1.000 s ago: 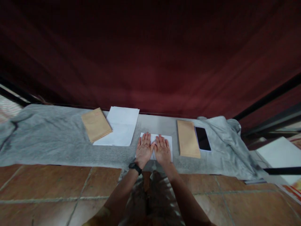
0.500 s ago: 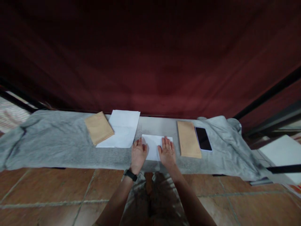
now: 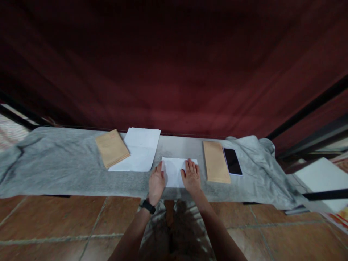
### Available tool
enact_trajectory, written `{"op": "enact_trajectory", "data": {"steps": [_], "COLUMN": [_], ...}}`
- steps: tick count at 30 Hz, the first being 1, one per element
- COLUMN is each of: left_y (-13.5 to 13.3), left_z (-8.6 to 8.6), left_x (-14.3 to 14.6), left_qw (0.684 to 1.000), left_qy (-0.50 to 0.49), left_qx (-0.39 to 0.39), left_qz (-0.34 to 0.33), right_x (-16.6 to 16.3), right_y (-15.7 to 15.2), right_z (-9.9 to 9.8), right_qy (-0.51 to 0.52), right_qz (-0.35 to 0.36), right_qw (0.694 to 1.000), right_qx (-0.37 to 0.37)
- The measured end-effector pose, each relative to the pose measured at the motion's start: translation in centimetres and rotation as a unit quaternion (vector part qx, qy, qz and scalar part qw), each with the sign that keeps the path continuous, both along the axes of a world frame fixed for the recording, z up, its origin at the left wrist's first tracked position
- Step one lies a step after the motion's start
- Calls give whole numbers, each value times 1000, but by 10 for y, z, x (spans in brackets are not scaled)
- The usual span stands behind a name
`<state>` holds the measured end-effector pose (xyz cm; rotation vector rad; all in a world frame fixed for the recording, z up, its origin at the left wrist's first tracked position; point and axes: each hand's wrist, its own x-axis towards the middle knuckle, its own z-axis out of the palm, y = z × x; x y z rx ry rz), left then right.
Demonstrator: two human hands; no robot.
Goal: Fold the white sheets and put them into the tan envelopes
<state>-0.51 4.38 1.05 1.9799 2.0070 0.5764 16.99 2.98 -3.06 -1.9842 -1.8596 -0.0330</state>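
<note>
On the grey-clothed desk (image 3: 67,177), directly before the person, a small white sheet (image 3: 173,173) lies flat, its long axis running left to right. The right hand (image 3: 192,178) rests flattened, palm down, across its right end, fingers pointing away. The left hand (image 3: 157,183) touches the left edge, fingers close together; whether they pinch it, I cannot tell.
</note>
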Motion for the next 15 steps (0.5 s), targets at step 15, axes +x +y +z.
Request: {"op": "enact_trajectory", "data": {"steps": [15], "left_y": [3], "left_z": [9], "left_x": [13], "left_qw": [988], "left_qy": [140], "left_qx": [51], "left_qz": [-27], "right_x": [-6], "right_y": [-1], "right_z": [3], "right_qy": [0], "right_qz": [36], "right_qw": [999], "right_qx": [-5]}}
